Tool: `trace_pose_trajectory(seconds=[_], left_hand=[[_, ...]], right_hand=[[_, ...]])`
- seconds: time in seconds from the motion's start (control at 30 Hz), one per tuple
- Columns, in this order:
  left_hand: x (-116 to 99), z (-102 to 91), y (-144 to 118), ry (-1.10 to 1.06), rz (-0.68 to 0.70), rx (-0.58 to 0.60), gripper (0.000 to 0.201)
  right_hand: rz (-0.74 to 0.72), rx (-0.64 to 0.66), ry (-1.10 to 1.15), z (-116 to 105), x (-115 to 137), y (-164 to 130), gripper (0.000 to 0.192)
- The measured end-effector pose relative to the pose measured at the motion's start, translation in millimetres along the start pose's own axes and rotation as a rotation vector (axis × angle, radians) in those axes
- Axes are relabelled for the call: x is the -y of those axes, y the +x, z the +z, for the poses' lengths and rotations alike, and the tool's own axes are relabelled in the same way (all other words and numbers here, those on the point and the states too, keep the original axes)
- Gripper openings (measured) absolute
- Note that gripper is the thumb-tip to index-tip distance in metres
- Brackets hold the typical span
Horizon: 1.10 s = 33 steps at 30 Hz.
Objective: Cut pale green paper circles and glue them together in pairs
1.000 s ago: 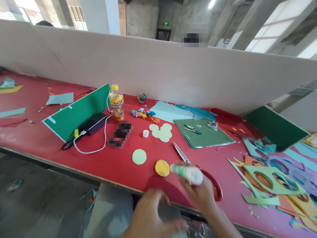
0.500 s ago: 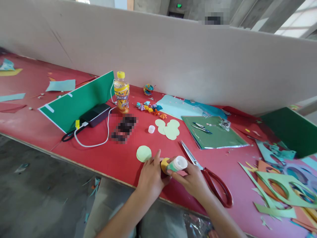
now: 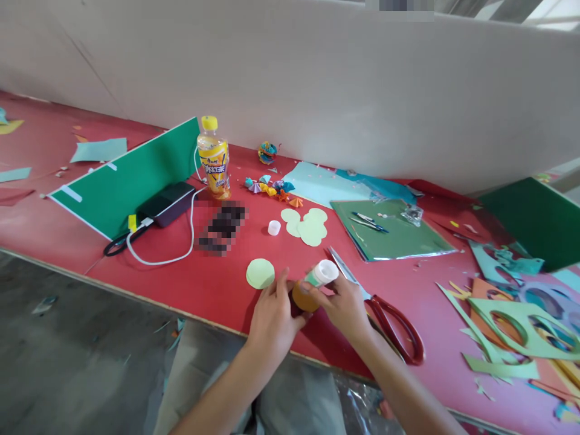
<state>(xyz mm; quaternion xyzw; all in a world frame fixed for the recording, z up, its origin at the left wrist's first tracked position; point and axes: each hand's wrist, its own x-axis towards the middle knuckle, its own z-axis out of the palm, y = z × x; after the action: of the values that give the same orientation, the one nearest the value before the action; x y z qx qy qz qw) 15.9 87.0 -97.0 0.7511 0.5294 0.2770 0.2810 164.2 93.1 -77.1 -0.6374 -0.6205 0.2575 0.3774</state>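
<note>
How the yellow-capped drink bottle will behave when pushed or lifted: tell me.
The drink bottle stands upright, tall for its base, so a push high up would probably tip it. Its clear wall looks like thin plastic, so it may give slightly when squeezed. Some amber liquid shows near the base, so it likely isn't featherlight.

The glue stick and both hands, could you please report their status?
Right hand gripping glue stick, white end up. Left hand against yellow paper circle. Scissors lying close beside right hand.
</note>
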Motion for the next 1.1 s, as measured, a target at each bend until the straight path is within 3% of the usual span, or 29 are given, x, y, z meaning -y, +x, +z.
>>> trace_pose_trajectory(seconds=[0.3,0.5,0.67,0.83,1.0,1.1], left_hand=[[5,5.2,-2,0.013,0.059,-0.026,0.078],[0,1.6,-2,-0.019,-0.057,-0.005,0.081],[2,3.4,-3,-0.034,-0.031,-0.01,0.084],[2,5.5,-3,-0.057,-0.057,-0.043,0.089],[1,4.6,-2,-0.053,-0.038,-0.046,0.084],[0,4.2,-2,-0.046,-0.048,-0.049,0.086]], right_hand=[[0.002,0.135,0.009,-3,8,-10,0.029],[-0.045,0.026,-0.117,1,4,0,0.03],[-0.011,0.165,-0.043,0,7,-4,0.031],[-0.014,0.014,-0.067,2,11,-1,0.032],[0.005,0.091,-0.021,2,6,-7,0.031],[-0.047,0.047,-0.031,-1,-1,-2,0.03]])
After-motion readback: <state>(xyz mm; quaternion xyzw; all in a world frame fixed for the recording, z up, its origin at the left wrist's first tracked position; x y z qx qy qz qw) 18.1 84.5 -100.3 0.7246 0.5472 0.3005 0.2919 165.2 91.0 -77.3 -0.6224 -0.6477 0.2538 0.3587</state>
